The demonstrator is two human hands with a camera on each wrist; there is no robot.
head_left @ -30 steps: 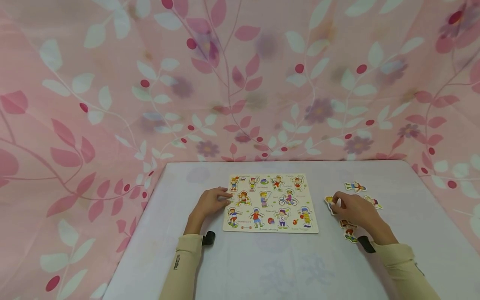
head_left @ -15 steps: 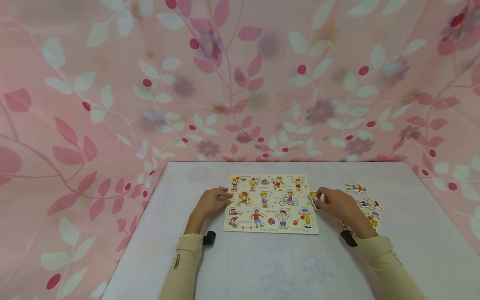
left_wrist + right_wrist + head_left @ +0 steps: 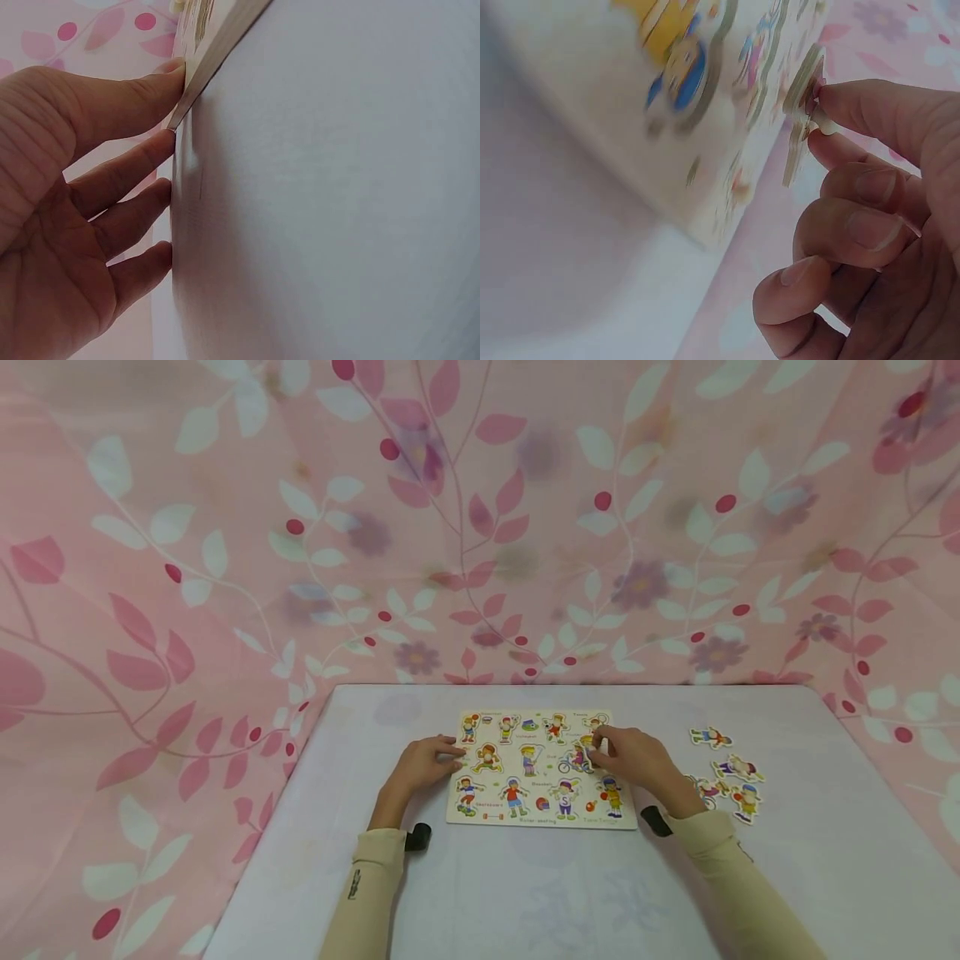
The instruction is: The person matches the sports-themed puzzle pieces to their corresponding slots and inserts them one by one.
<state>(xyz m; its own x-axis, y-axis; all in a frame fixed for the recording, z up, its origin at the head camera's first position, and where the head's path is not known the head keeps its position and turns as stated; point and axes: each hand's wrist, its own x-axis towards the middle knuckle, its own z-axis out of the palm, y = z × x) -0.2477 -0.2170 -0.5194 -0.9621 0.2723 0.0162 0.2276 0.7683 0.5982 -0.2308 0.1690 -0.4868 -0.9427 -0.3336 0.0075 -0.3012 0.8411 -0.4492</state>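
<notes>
A flat peg-style puzzle board (image 3: 495, 793) with cartoon children doing sports lies on the table. My left hand (image 3: 427, 766) rests at its left edge; in the left wrist view the thumb (image 3: 142, 94) and index finger touch the board's rim, the other fingertips on the table. My right hand (image 3: 637, 760) is over the board's right side, pinching a figure-shaped puzzle piece (image 3: 804, 90) between thumb and index finger. The piece is held up on its edge, its printed face mostly hidden. The other right fingers (image 3: 847, 225) curl loosely.
Several loose figure pieces lie right of the board: one at the back (image 3: 711, 737), one in the middle (image 3: 738, 767), and two nearer, including a figure with a ball (image 3: 747, 802). A pink floral curtain (image 3: 480, 527) stands behind the white-covered table (image 3: 540, 893).
My right hand has carried the puzzle piece leftward from the loose pieces to over the board's right part. My left hand has stayed at the board's left edge.
</notes>
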